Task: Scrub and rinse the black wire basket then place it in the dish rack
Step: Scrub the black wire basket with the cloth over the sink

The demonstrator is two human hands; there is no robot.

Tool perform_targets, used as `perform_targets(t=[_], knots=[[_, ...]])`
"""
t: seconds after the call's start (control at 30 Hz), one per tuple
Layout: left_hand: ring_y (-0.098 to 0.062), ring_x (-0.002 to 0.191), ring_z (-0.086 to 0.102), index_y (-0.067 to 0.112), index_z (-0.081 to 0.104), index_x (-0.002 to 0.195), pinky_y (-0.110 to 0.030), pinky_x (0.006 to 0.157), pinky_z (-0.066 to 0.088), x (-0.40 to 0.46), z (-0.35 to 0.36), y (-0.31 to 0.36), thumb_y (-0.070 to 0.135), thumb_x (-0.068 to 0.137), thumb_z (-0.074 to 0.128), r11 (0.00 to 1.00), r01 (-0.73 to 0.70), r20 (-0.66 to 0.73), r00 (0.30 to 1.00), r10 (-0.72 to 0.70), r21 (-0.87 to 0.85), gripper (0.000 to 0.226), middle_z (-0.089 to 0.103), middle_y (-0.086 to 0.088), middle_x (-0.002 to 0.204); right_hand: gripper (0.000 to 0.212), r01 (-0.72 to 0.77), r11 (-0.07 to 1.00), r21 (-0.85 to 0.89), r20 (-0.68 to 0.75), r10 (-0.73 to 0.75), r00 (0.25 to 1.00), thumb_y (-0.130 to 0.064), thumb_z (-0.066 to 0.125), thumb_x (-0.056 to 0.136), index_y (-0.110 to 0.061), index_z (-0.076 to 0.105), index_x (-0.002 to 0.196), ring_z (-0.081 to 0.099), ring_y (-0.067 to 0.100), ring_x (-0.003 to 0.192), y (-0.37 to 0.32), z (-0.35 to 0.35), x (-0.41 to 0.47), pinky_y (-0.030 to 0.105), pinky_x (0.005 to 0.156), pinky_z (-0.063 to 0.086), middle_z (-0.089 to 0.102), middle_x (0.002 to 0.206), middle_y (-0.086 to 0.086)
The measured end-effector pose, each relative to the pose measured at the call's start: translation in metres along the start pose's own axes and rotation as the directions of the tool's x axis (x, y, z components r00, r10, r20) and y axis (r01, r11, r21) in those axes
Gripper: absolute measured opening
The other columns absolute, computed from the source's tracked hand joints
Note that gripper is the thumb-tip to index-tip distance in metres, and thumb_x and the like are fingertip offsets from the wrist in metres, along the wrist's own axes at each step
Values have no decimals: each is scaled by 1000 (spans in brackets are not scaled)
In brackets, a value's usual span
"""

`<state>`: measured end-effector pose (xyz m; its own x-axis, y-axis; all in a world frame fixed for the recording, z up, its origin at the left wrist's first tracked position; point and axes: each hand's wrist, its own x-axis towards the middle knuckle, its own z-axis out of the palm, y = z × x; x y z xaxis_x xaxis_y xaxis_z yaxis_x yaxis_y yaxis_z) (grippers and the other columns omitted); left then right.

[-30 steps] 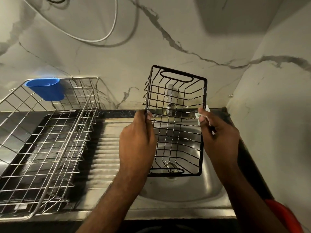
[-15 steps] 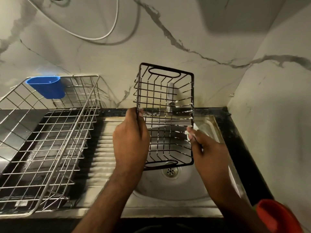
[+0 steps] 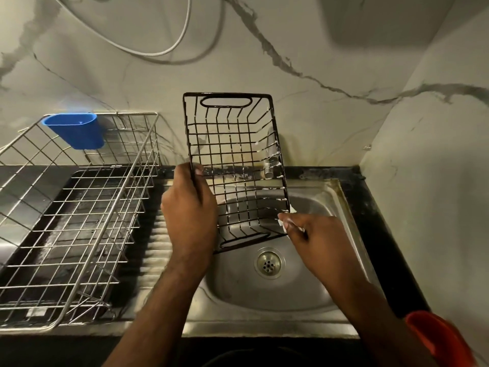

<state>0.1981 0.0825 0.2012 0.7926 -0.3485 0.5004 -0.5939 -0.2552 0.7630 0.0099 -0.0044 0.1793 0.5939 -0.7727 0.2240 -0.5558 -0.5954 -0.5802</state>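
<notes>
over steel sink [image 3: 341, 197], left hand [image 3: 189, 215] holds empty black wire basket [image 3: 232, 154].

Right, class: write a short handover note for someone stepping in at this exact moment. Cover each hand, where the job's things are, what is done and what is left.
Left hand grips the left rim of the basket, holding it upright over the sink.
Right hand pinches a small white scrubber against the basket's lower right edge.
Suds dot the right-side wires, so scrubbing is under way.
Rack stands left of the sink, blue cup hooked on its back rim.
Left to do: finish scrubbing, rinse, then set the basket in the rack.
</notes>
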Motion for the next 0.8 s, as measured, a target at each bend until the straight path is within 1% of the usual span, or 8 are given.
perform_targets(t=[0.07, 0.17, 0.3, 0.37, 0.43, 0.6, 0.67, 0.8], knots=[[-9, 57, 52, 6, 63, 103, -24, 53, 33, 0, 0, -1, 19, 106, 50, 1000, -11, 20, 1000, 10, 28, 19, 66, -4, 76, 26, -14, 1000, -5, 45, 14, 999, -24, 60, 99, -29, 70, 122, 52, -13, 65, 0, -3, 2, -9, 66, 32, 75, 109, -6], [-6, 57, 52, 6, 63, 104, -13, 51, 35, 2, -1, 4, 20, 107, 49, 998, -31, 53, 998, 28, 60, 20, 65, -4, 74, 27, 8, 999, -38, 7, -8, 1000, -22, 59, 99, -29, 68, 124, 48, -17, 62, -1, -8, 6, -5, 65, 36, 73, 102, -7], [-17, 58, 56, 5, 64, 105, -25, 56, 36, -1, -1, 12, 17, 106, 50, 997, -68, 60, 996, 66, 22, 18, 67, -5, 76, 25, 58, 997, 43, -129, -52, 990, -19, 61, 98, -25, 69, 121, 55, -16, 75, -3, -13, 17, -1, 68, 42, 72, 100, -8], [-15, 55, 52, 5, 63, 102, -27, 54, 30, -5, -1, 14, 16, 106, 50, 996, -91, 71, 994, 89, 22, 17, 64, -4, 72, 25, 52, 996, 65, -177, -40, 983, -22, 60, 99, -24, 68, 122, 57, -15, 78, -1, -16, 24, -3, 71, 41, 73, 102, -8], [-7, 51, 47, 5, 61, 100, -26, 52, 27, -7, -1, 18, 16, 107, 51, 993, -110, 81, 991, 107, 36, 17, 58, 1, 67, 28, 61, 995, 73, -233, -42, 972, -26, 60, 99, -27, 66, 127, 61, -11, 83, 1, -20, 30, -2, 73, 41, 72, 104, -10], [-7, 56, 54, 7, 64, 105, -15, 54, 39, -2, -4, 21, 16, 106, 51, 998, -63, 71, 995, 64, -21, 16, 64, 1, 73, 35, 105, 993, 60, -313, -81, 946, -33, 57, 98, -30, 60, 133, 67, 2, 86, -4, -28, 36, 9, 76, 48, 74, 101, -7], [-5, 60, 56, 7, 64, 103, -15, 55, 38, 1, -4, 20, 17, 106, 51, 999, -38, 71, 997, 40, -28, 17, 64, 1, 73, 38, 90, 994, 66, -332, -63, 941, -31, 60, 97, -29, 59, 134, 66, 4, 81, -7, -33, 39, 9, 72, 48, 73, 98, -5], [14, 68, 55, 9, 63, 97, -3, 59, 36, 7, -7, 13, 16, 106, 52, 998, 40, 73, 997, -37, -39, 17, 57, 12, 72, 29, 47, 985, 166, -321, 9, 947, -25, 59, 99, -26, 64, 128, 67, -3, 81, -4, -42, 41, 7, 68, 50, 74, 103, -4]])
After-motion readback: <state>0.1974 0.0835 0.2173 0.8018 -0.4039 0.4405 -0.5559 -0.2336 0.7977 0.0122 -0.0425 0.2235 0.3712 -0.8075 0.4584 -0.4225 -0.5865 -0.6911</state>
